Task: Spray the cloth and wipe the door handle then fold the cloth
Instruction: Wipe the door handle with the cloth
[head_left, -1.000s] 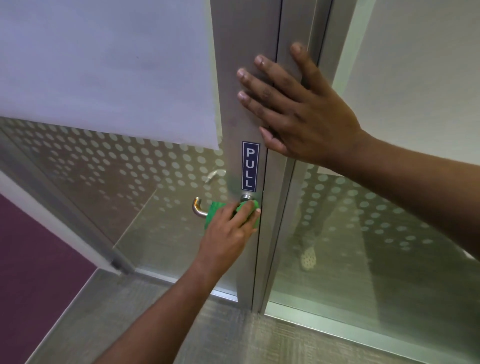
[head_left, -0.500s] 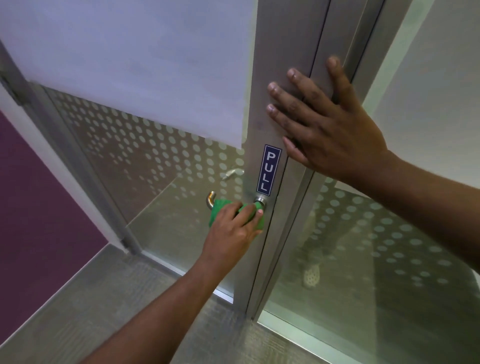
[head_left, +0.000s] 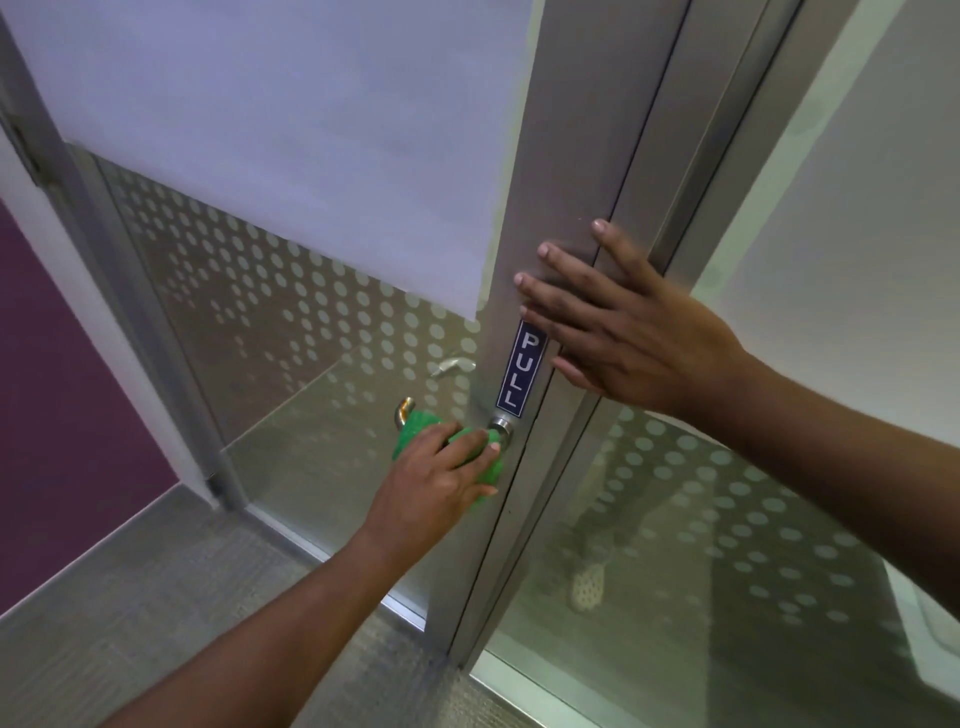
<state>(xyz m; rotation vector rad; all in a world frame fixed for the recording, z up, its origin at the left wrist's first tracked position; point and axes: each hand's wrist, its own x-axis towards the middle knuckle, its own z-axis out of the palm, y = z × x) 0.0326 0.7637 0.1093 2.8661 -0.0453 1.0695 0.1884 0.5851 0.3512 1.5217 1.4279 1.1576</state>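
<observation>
A green cloth (head_left: 415, 428) is wrapped over the metal lever door handle (head_left: 403, 410), whose curved end sticks out to the left. My left hand (head_left: 436, 483) grips the cloth around the handle, fingertips close to the round handle base (head_left: 501, 427). My right hand (head_left: 628, 332) lies flat with spread fingers on the aluminium door stile (head_left: 566, 208), just right of a blue PULL sign (head_left: 521, 370). No spray bottle is in view.
The glass door has a frosted upper panel (head_left: 285, 130) and a dotted film lower down. A fixed glass panel (head_left: 727, 519) stands to the right. A purple wall (head_left: 62, 389) and grey carpet floor (head_left: 156, 597) lie to the left.
My right hand has slid down the door stile toward the PULL sign. My left hand stays on the cloth over the handle. The view has shifted.
</observation>
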